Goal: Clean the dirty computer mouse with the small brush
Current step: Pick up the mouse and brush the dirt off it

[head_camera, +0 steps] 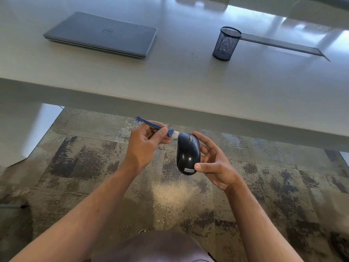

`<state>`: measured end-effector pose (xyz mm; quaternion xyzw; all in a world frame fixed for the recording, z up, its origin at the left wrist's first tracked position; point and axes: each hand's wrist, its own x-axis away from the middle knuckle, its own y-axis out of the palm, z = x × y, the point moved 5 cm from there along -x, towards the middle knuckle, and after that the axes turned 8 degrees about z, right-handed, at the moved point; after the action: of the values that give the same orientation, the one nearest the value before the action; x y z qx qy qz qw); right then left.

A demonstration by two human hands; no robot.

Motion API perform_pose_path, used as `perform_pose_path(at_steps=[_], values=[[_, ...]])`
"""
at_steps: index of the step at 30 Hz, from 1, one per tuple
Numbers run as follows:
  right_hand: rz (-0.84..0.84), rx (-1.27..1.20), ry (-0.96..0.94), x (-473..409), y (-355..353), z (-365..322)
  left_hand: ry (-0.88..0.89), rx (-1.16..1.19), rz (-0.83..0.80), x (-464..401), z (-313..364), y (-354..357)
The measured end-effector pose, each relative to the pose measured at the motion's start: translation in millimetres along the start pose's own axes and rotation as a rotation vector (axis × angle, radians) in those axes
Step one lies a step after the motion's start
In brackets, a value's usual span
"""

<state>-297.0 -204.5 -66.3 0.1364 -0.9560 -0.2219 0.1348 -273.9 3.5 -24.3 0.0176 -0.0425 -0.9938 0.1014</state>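
A glossy black computer mouse (188, 153) with a white label near its rear is held in the air below the desk edge. My right hand (215, 163) grips it from the right side, thumb on the rear end and fingers behind it. My left hand (146, 145) pinches a small blue brush (156, 127) by its handle. The brush's white bristles touch the mouse's front left corner, beside the scroll wheel.
A white desk (170, 82) spans the view above my hands. On it lie a closed grey laptop (102, 35) at the left and a black mesh pen cup (226, 43) at the right. Patterned carpet (264, 186) lies below.
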Motion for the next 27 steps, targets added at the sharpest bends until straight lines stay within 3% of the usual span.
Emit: perform_pose_path(at_steps=[7, 14, 21, 27], values=[[0.055, 0.023, -0.03, 0.8, -7.1, -3.3, 0.002, -0.023, -0.106, 19.9, -3.3, 6.0], [0.09, 0.011, -0.032, 1.4, -12.5, -5.0, 0.052, -0.071, -0.344, 43.3, -10.9, 2.3], [0.024, 0.004, -0.008, 2.9, -2.8, -4.1, 0.053, -0.009, -0.077, 14.6, -6.0, -11.9], [-0.033, -0.008, -0.007, 1.1, 5.3, -3.1, 0.028, -0.015, -0.025, -2.0, 0.6, -3.6]])
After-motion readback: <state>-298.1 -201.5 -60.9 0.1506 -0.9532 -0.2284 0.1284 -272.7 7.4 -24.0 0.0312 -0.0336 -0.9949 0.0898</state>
